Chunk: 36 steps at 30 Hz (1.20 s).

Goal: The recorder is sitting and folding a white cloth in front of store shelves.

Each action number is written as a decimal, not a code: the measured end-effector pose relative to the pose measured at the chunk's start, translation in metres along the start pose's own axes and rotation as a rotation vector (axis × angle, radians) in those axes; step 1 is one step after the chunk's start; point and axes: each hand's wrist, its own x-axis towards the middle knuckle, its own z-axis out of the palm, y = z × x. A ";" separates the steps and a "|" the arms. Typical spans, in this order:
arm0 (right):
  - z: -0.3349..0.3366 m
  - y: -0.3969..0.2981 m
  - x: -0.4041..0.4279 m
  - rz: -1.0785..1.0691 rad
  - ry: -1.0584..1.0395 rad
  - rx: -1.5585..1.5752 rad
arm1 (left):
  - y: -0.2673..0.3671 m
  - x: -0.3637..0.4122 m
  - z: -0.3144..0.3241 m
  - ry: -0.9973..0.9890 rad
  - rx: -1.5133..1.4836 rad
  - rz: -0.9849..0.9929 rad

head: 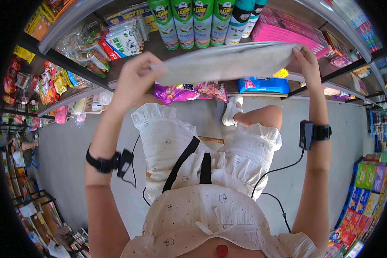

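A greyish-white cloth (225,64) is stretched lengthwise between my two hands, in front of the shelf. My left hand (140,74) pinches its left end and is blurred. At the other end, my right hand (306,59) grips a corner between thumb and fingers. Behind the cloth stand several green-and-white aerosol cans (182,24) and teal-and-white aerosol cans (240,21). The cloth hides part of the shelf board. A yellow starburst price tag (281,73) shows at its lower right edge.
Pink boxes (290,30) are stacked at right on the shelf; white packets (124,38) lie at left. Below are a purple bag (190,92) and a blue package (263,85). Cables (277,167) hang from my forearm bands. A person (21,153) sits far left.
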 end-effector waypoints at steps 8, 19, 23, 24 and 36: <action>0.043 -0.028 0.070 0.023 -0.161 -0.106 | 0.047 -0.056 0.165 -0.349 0.675 0.943; 0.076 -0.102 0.047 0.180 -0.343 0.711 | 0.032 -0.043 0.244 -0.194 0.757 0.958; 0.053 -0.092 0.056 0.140 -0.513 0.942 | 0.017 -0.045 0.242 -0.160 0.752 0.907; 0.052 -0.094 0.056 0.119 -0.480 0.914 | 0.015 -0.047 0.243 -0.120 0.764 0.889; 0.049 -0.071 0.065 0.116 -0.086 0.492 | -0.009 -0.059 0.197 -0.165 0.411 0.645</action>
